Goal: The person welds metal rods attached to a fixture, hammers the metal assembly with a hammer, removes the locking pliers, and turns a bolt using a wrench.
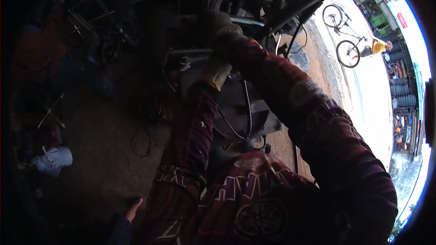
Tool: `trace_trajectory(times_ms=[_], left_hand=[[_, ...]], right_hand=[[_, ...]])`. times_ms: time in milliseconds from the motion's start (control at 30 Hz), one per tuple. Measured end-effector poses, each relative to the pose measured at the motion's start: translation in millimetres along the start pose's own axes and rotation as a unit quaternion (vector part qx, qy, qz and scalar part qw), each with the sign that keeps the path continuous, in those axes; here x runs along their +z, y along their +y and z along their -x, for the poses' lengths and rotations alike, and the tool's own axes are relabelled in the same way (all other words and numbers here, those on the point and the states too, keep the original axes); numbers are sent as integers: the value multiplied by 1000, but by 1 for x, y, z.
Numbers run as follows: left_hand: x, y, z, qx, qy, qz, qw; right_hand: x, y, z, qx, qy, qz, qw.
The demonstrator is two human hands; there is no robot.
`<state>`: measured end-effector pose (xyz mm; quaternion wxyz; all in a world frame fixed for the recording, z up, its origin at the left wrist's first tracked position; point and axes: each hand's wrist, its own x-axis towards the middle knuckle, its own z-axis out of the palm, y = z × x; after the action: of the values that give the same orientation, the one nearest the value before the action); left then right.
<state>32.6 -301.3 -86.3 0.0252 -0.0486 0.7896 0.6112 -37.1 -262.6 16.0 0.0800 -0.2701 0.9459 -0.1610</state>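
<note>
Reaching up into a dim workshop corner, the person has both gloved hands at a dark machine: the left hand (214,73), in a pale yellowish work glove, is pressed against the dark metal housing (247,106) just below a silvery spanner (193,60), and whether its fingers are closed on anything cannot be told. The right hand (218,26), in a knitted grey glove, is clenched around a dark bar or rim at the top of the machine. Risk here seems to come from the poor light and the clutter: a glove could slip off smooth painted metal, and the thin black cables (236,118) looping across the housing could snag a wrist or the loose patterned sleeve (190,127). The spanner, resting loose, could be knocked to the dirt floor (100,154). Textures are rough throughout: woven fabric, oily steel, packed earth. A crumpled whitish cloth (54,159) lies on the floor at left, a bicycle (347,36) stands outside on the bright road.
</note>
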Motion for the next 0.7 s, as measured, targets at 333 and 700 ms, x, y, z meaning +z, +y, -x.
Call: trace_trajectory(times_ms=[333,700], left_hand=[[-4,28,4,404,143,-335,839],[59,166,67,377,10,-438,816]], right_hand=[[-76,-1,93,-108,237,-9,965],[-92,116,269,-32,107,-112,987]])
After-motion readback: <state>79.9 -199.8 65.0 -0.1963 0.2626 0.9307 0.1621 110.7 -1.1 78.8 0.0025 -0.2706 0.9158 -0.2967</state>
